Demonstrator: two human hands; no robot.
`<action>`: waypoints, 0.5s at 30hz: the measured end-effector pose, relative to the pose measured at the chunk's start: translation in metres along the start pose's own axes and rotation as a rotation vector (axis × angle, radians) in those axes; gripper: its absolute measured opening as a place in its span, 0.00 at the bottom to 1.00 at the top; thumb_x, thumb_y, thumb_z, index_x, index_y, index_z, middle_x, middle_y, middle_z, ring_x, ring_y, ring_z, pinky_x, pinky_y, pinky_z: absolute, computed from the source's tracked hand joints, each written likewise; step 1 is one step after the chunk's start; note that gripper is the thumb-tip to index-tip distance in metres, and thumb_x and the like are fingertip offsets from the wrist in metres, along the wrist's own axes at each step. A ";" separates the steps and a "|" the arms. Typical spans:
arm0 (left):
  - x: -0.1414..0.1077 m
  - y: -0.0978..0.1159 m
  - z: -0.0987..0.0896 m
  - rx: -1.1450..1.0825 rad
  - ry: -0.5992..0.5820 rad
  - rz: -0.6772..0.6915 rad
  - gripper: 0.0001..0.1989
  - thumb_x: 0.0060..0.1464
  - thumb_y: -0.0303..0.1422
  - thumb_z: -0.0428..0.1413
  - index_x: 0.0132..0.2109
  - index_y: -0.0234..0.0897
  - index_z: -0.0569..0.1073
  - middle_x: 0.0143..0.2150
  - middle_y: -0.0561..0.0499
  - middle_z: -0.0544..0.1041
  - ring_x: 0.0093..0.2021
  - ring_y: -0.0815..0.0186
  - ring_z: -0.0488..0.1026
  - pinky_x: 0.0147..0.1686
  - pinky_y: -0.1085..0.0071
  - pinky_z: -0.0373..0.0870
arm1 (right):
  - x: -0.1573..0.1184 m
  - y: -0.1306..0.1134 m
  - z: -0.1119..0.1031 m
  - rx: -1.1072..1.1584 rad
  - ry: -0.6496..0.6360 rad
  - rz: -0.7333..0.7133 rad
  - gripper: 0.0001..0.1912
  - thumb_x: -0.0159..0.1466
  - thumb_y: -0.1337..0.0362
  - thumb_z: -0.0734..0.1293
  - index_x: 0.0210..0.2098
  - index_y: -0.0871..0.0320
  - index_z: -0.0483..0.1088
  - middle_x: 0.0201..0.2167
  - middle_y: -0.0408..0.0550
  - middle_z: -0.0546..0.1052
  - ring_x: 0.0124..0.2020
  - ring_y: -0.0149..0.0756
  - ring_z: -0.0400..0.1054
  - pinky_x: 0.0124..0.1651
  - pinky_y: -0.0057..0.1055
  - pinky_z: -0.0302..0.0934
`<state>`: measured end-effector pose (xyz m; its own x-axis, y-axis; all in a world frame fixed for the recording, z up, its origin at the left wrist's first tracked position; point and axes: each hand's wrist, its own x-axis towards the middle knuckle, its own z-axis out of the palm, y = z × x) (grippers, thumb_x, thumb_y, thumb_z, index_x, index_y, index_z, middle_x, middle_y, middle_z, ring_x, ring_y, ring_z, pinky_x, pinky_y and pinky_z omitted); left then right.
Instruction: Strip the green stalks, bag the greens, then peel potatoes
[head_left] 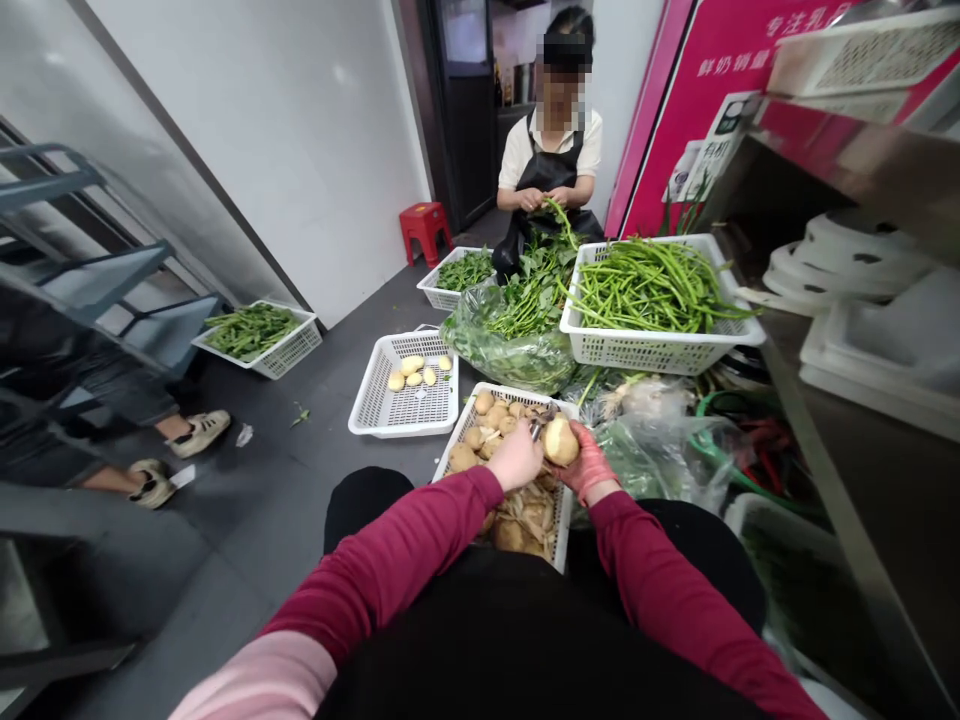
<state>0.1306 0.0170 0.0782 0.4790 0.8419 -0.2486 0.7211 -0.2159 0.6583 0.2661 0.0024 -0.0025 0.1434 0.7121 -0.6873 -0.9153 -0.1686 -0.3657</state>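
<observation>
My left hand (517, 456) is closed around a small peeler (535, 429), whose blade end is beside a potato. That partly peeled potato (560, 442) rests in my right hand (590, 462), which wears a reddish glove and grips it from the right and below. Both hands are above a white crate (564, 530) between my knees. Unpeeled potatoes (463, 457) fill its far part, and peelings (536, 510) lie over more potatoes nearer me. To the left, a white basket (367, 405) on the floor contains several peeled potatoes (412, 366).
Across from me sits a co-worker (551, 150) handling green stems. A crate of green beans (652, 285) and a plastic bag of greens (510, 345) stand ahead. A steel shelf (862, 540) borders the right. Someone's shoes (199, 433) and a blue-grey cart (112, 270) are at left.
</observation>
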 end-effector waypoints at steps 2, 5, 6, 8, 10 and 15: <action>0.003 0.003 0.006 0.056 -0.051 -0.018 0.25 0.58 0.29 0.46 0.62 0.26 0.55 0.46 0.33 0.74 0.47 0.54 0.73 0.49 0.62 0.66 | 0.001 0.004 0.002 0.016 -0.005 -0.006 0.13 0.61 0.56 0.64 0.40 0.56 0.72 0.26 0.44 0.78 0.29 0.39 0.74 0.34 0.37 0.70; -0.013 -0.002 0.036 0.120 -0.095 -0.025 0.28 0.59 0.28 0.43 0.65 0.25 0.48 0.43 0.32 0.76 0.42 0.53 0.75 0.44 0.60 0.68 | 0.004 0.007 0.002 0.026 0.068 -0.052 0.16 0.61 0.51 0.63 0.40 0.56 0.71 0.24 0.43 0.77 0.26 0.37 0.73 0.32 0.35 0.70; -0.022 -0.005 0.047 0.127 -0.122 -0.032 0.28 0.60 0.28 0.42 0.66 0.25 0.47 0.42 0.32 0.76 0.41 0.53 0.75 0.43 0.60 0.68 | 0.005 0.008 0.002 0.024 0.117 -0.075 0.17 0.61 0.50 0.63 0.39 0.56 0.71 0.23 0.43 0.77 0.25 0.37 0.72 0.31 0.34 0.69; -0.036 -0.011 0.062 0.118 -0.191 -0.052 0.28 0.60 0.28 0.41 0.66 0.28 0.48 0.42 0.34 0.77 0.40 0.54 0.75 0.42 0.61 0.68 | 0.006 0.008 0.002 0.022 0.223 -0.117 0.18 0.61 0.48 0.62 0.38 0.55 0.70 0.21 0.41 0.75 0.23 0.35 0.70 0.30 0.33 0.69; -0.041 -0.015 0.065 0.097 -0.220 -0.055 0.28 0.60 0.29 0.43 0.66 0.30 0.49 0.43 0.35 0.77 0.41 0.56 0.75 0.44 0.62 0.68 | 0.005 0.006 0.004 0.042 0.276 -0.125 0.20 0.62 0.46 0.60 0.37 0.55 0.70 0.20 0.41 0.74 0.22 0.35 0.70 0.29 0.32 0.69; -0.020 -0.003 0.038 0.055 -0.035 -0.030 0.28 0.60 0.31 0.43 0.66 0.29 0.52 0.46 0.35 0.75 0.45 0.56 0.74 0.47 0.63 0.66 | 0.004 -0.002 0.010 0.187 0.138 -0.097 0.18 0.65 0.48 0.57 0.37 0.54 0.70 0.23 0.40 0.77 0.26 0.35 0.72 0.33 0.34 0.70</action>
<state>0.1374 -0.0178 0.0540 0.4736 0.8305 -0.2931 0.7612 -0.2186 0.6106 0.2653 0.0122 0.0019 0.2729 0.6166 -0.7385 -0.9464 0.0342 -0.3211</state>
